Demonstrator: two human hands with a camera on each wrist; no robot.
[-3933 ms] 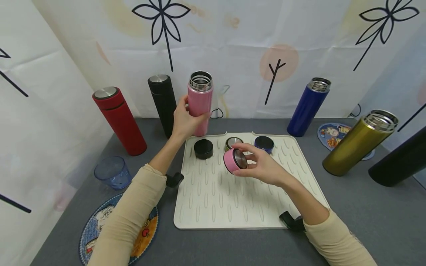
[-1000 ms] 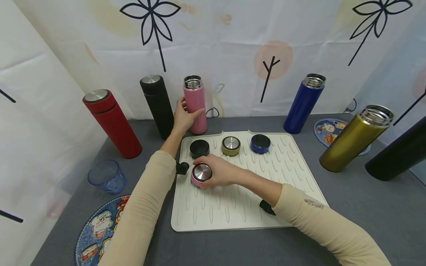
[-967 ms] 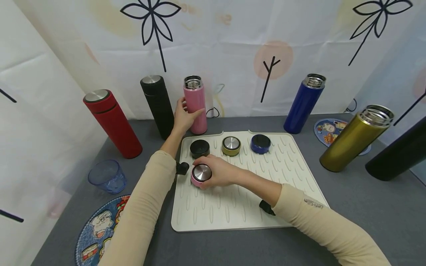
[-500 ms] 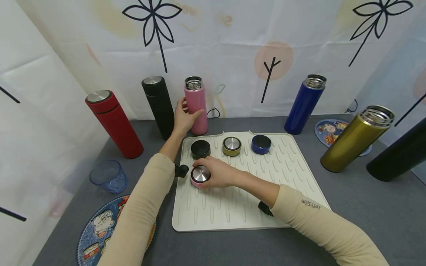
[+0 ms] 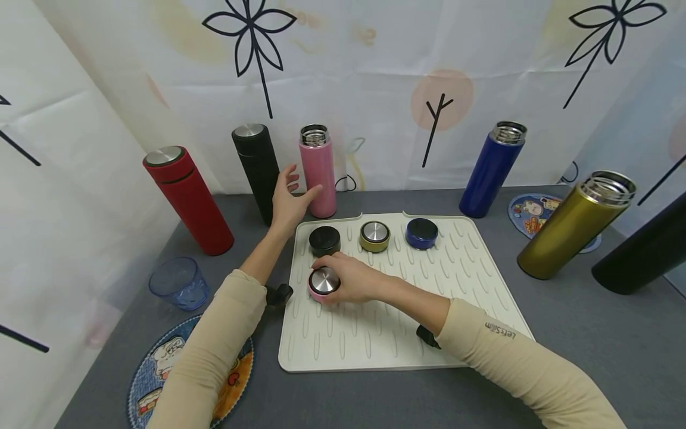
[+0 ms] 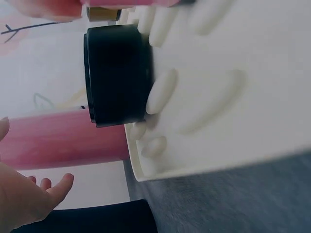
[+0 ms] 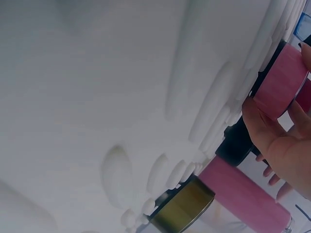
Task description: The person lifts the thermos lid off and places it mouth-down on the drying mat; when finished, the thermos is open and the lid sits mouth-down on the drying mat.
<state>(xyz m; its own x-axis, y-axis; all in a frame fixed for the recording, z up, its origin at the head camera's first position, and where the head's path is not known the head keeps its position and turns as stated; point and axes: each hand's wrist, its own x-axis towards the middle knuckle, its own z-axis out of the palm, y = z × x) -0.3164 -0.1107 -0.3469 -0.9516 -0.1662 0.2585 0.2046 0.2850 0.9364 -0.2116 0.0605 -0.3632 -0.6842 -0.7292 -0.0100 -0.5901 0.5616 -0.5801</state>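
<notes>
My right hand [image 5: 351, 279] pinches the pink lid [image 5: 324, 280], which stands steel face up at the left of the cream mat [image 5: 375, 351]. In the right wrist view my right hand [image 7: 284, 141] has its fingers round the side of the pink lid [image 7: 279, 82]. Between the black bottle [image 5: 258, 173] and the lidless pink bottle [image 5: 318, 173], my left hand [image 5: 289, 205] is spread, thumb near the pink bottle. In the left wrist view, a gap shows between the left hand [image 6: 29, 199] and the pink bottle [image 6: 73, 141].
Black [image 5: 324, 239], gold [image 5: 374, 236] and blue [image 5: 421, 232] lids stand along the mat's back. A red bottle [image 5: 190, 202], glass [image 5: 179, 283] and round placemat [image 5: 140, 375] are left; lidless blue [image 5: 490, 173] and gold [image 5: 573, 229] bottles and another black one [image 5: 643, 250] are right.
The right hand has brought the pink lid down onto the mat's left part. My left hand has let go of the pink bottle and moved slightly left, and the bottle stands farther left than at first.
</notes>
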